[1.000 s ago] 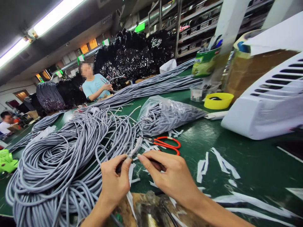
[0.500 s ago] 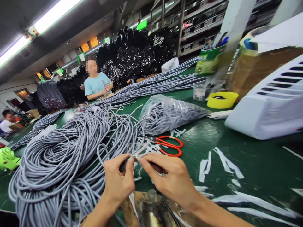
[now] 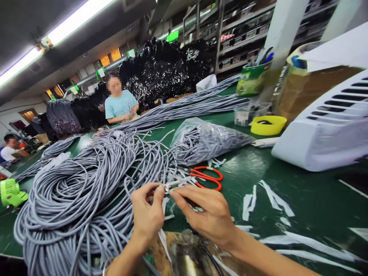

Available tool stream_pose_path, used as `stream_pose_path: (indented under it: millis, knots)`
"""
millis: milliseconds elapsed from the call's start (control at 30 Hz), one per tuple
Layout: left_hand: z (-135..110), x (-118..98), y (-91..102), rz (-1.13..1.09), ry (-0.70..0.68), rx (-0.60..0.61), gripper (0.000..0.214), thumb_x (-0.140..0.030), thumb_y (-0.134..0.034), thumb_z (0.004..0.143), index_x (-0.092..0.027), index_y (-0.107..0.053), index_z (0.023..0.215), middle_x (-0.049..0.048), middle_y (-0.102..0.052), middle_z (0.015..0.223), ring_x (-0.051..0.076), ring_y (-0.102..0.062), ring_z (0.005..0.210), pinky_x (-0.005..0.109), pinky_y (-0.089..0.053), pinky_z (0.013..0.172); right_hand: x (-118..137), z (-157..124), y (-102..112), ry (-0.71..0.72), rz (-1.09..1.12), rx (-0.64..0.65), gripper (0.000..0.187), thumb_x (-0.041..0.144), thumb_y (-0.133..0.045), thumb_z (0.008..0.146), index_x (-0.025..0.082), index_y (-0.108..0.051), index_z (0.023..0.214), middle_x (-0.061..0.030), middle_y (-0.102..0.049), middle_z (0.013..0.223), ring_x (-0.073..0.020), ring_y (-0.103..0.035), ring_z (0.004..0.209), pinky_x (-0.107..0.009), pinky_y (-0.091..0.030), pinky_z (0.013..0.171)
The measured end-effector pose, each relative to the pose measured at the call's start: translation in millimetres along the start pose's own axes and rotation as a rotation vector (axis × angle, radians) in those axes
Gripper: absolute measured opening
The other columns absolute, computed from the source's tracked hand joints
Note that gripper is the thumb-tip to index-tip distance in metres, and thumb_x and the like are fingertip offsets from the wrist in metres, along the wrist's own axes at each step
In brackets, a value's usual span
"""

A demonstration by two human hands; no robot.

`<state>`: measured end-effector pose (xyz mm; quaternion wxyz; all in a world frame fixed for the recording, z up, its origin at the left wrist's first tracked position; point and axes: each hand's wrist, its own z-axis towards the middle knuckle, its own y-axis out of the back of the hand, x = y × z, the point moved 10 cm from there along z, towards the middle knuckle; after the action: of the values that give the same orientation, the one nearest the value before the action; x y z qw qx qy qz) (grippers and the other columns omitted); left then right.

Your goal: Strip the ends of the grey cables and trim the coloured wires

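My left hand [image 3: 148, 211] pinches with thumb and forefinger at a small whitish strand [image 3: 167, 187]. My right hand [image 3: 205, 211] meets it from the other side, its thumb and fingers pinched on the same strand. The fingers hide most of this piece, so its exact kind is unclear. Just beyond the fingertips lie red-handled scissors [image 3: 207, 178] and white scraps. To the left of my hands spreads a big coiled heap of grey cables [image 3: 71, 184]. Below them, a dark metal device [image 3: 186, 257] on a wooden board is partly cut off by the view.
A clear bag of short grey pieces [image 3: 207, 142] lies beyond the scissors. White strips [image 3: 276, 199] are scattered at right, near a white slatted housing [image 3: 316, 142], a yellow ring [image 3: 268, 125] and a green can [image 3: 251, 80]. A co-worker [image 3: 120, 103] is across the table.
Both hands stay together at about the same spot, with the fingers slightly shifted and the left hand a little farther right. The view has moved slightly. The co-worker's hands have lowered.
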<state>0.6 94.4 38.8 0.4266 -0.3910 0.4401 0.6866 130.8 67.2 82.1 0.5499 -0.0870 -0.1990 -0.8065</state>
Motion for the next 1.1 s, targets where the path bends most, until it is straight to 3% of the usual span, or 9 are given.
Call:
stream_pose_path:
  millis: [67, 200, 400, 600, 700, 800, 900, 967, 1100]
  knots:
    - [0, 1, -0.3, -0.031, 0.018, -0.001, 0.024, -0.032, -0.053, 0.074, -0.011, -0.063, 0.067, 0.0026, -0.059, 0.057, 0.011, -0.049, 0.051, 0.02, -0.038, 0.049, 3, 2, 1, 0.037, 0.007, -0.008, 0.024, 0.016, -0.048, 0.084, 0.016, -0.06, 0.063, -0.0007, -0.063, 0.052, -0.009, -0.055, 0.042, -0.019, -0.044, 0.047]
    - [1, 6, -3.3, -0.049, 0.061, 0.032, 0.024, -0.033, -0.058, 0.07, -0.011, -0.062, 0.062, 0.0004, -0.053, 0.052, 0.01, -0.044, 0.048, 0.02, -0.034, 0.046, -2, 3, 0, -0.024, 0.002, 0.015, 0.024, 0.016, -0.048, 0.083, 0.016, -0.059, 0.061, -0.0004, -0.06, 0.049, -0.0081, -0.05, 0.037, -0.018, -0.041, 0.04]
    - [0, 18, -4.7, -0.243, 0.163, 0.035, 0.032, -0.044, -0.062, 0.066, -0.013, -0.054, 0.061, -0.0071, -0.034, 0.045, 0.005, -0.026, 0.04, 0.018, -0.021, 0.039, 18, -3, -1, 0.15, -0.052, -0.004, 0.02, 0.011, -0.049, 0.082, 0.014, -0.06, 0.067, -0.0016, -0.062, 0.05, -0.0099, -0.056, 0.041, -0.02, -0.045, 0.049]
    - [0, 22, -19.9, -0.286, 0.255, 0.148, 0.043, -0.055, -0.064, 0.06, -0.014, -0.049, 0.057, -0.0103, -0.025, 0.042, 0.003, -0.016, 0.038, 0.019, -0.01, 0.036, -3, 1, -4, -0.077, -0.02, 0.023, 0.025, 0.018, -0.048, 0.084, 0.016, -0.058, 0.061, 0.0002, -0.06, 0.048, -0.0081, -0.05, 0.036, -0.018, -0.04, 0.037]
    - [-1, 23, -21.2, -0.357, 0.306, 0.148, 0.048, -0.059, -0.065, 0.055, -0.016, -0.044, 0.054, -0.0121, -0.02, 0.041, 0.001, -0.011, 0.036, 0.019, -0.007, 0.035, 10, -1, -3, 0.052, -0.015, 0.01, 0.022, 0.015, -0.049, 0.083, 0.016, -0.06, 0.064, -0.0008, -0.063, 0.051, -0.0097, -0.056, 0.041, -0.019, -0.047, 0.048]
    - [0, 24, -20.3, -0.417, 0.338, 0.16, 0.05, -0.06, -0.068, 0.052, -0.015, -0.044, 0.055, -0.0124, -0.023, 0.04, 0.0, -0.01, 0.035, 0.019, -0.005, 0.035, 12, 1, 1, 0.096, -0.003, 0.004, 0.02, 0.013, -0.05, 0.081, 0.018, -0.06, 0.065, -0.0006, -0.065, 0.053, -0.0101, -0.059, 0.043, -0.019, -0.048, 0.051]
    - [-6, 27, -32.3, -0.475, 0.426, 0.326, 0.049, -0.057, -0.07, 0.051, -0.014, -0.047, 0.057, -0.0125, -0.024, 0.038, -0.001, -0.012, 0.033, 0.019, -0.004, 0.035, 3, 6, 2, 0.025, 0.032, 0.036, 0.021, 0.016, -0.05, 0.081, 0.019, -0.059, 0.063, 0.0004, -0.064, 0.052, -0.01, -0.057, 0.041, -0.02, -0.047, 0.046]
    - [-9, 27, -37.6, -0.489, 0.455, 0.409, 0.048, -0.055, -0.072, 0.05, -0.014, -0.047, 0.055, -0.0127, -0.023, 0.037, -0.001, -0.012, 0.033, 0.019, -0.004, 0.035, 6, 6, 3, 0.05, 0.046, 0.045, 0.021, 0.016, -0.05, 0.081, 0.019, -0.059, 0.063, 0.0001, -0.064, 0.052, -0.0103, -0.057, 0.041, -0.02, -0.047, 0.046]
    - [-1, 22, -32.0, -0.537, 0.401, 0.348, 0.05, -0.053, -0.074, 0.048, -0.015, -0.042, 0.048, -0.0104, -0.03, 0.038, -0.002, -0.018, 0.031, 0.017, -0.007, 0.033, 18, -6, -2, 0.074, -0.012, 0.053, 0.025, 0.019, -0.048, 0.083, 0.021, -0.061, 0.061, -0.0001, -0.062, 0.048, -0.0112, -0.056, 0.041, -0.022, -0.044, 0.044]
